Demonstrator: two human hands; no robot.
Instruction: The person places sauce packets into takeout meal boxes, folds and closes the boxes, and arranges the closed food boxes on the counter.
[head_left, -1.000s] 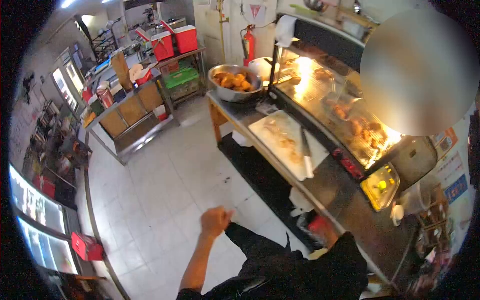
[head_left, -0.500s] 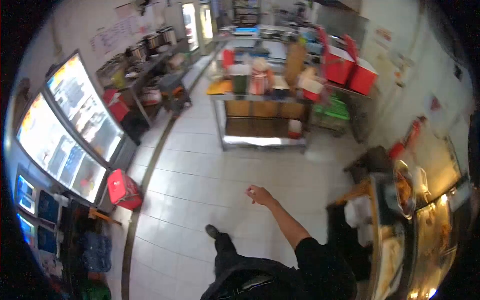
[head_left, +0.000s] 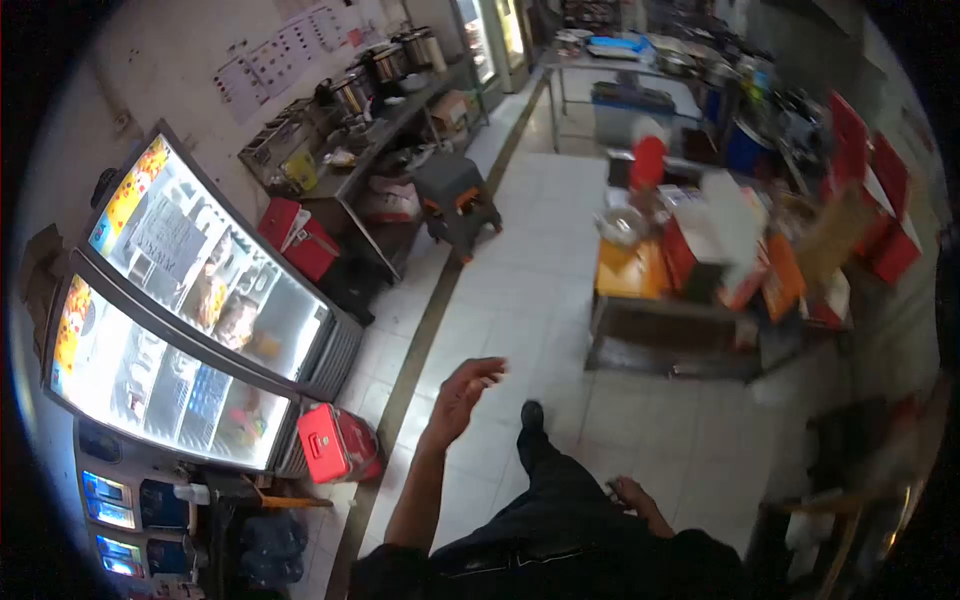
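Observation:
My left hand (head_left: pixel 465 400) is raised in front of me over the white tiled floor, fingers stretched forward and slightly curled, with nothing visible in it. Lower down, my right hand (head_left: pixel 630 494) hangs beside my right thigh. Its fingers are curled in, and whatever they hold, if anything, is too small to make out. Neither hand touches any furniture. To the left of my left hand, a red cool box (head_left: pixel 338 443) stands on the floor by the glass-door fridge (head_left: pixel 190 290).
Ahead on the right stands a metal table (head_left: pixel 665 345) loaded with boxes and containers. Red insulated boxes (head_left: pixel 880 215) are behind it. A grey stool (head_left: pixel 455 195) stands by the left counter (head_left: pixel 375 150). A dark floor strip (head_left: pixel 425 335) runs along the aisle.
My view has swung left and moved forward, bringing the fridge and loaded table closer. My left hand has come into view. My right hand has dropped from in front of me to my side.

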